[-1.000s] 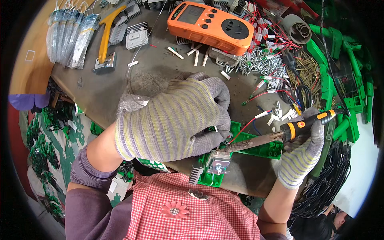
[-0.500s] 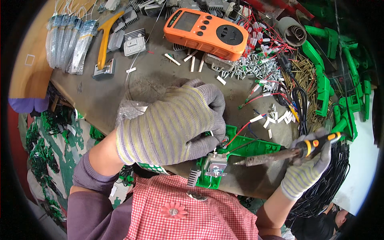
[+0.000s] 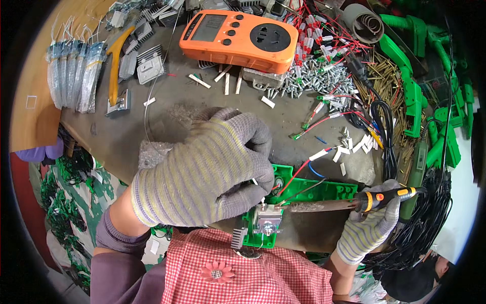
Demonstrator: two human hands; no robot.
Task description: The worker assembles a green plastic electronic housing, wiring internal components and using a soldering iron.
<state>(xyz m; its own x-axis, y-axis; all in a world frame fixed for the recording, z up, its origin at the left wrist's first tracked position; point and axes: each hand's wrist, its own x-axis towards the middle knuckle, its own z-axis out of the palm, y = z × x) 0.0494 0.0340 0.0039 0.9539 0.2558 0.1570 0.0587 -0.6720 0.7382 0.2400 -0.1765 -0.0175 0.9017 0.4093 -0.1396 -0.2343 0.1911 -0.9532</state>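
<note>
My gloved right hand (image 3: 372, 225) holds a soldering iron (image 3: 324, 205) by its black and yellow handle. The iron's tip meets, or nearly meets, the top edge of a small metal component (image 3: 268, 220). That component sits in an open green plastic housing (image 3: 324, 186), with a finned heat sink (image 3: 238, 237) at its left. Just above, my gloved left hand (image 3: 207, 172) is closed in a pinch. A short white end shows between its fingers, but most of what it grips is hidden. Red wire (image 3: 296, 175) and a blue wire run inside the housing.
Behind the hands stands an orange meter (image 3: 238, 40) with a socket. Silver screws (image 3: 314, 78), brass-coloured screws (image 3: 387, 81) and a black cable (image 3: 382, 121) lie to its right. A yellow-handled tool (image 3: 115, 66) and wrapped bundles (image 3: 76, 76) are at left; black cables (image 3: 425, 218) hang at right.
The soldering iron has moved left and its tip has come to the metal component's top edge. My left hand stays pinched above the housing. The whole view has shifted slightly.
</note>
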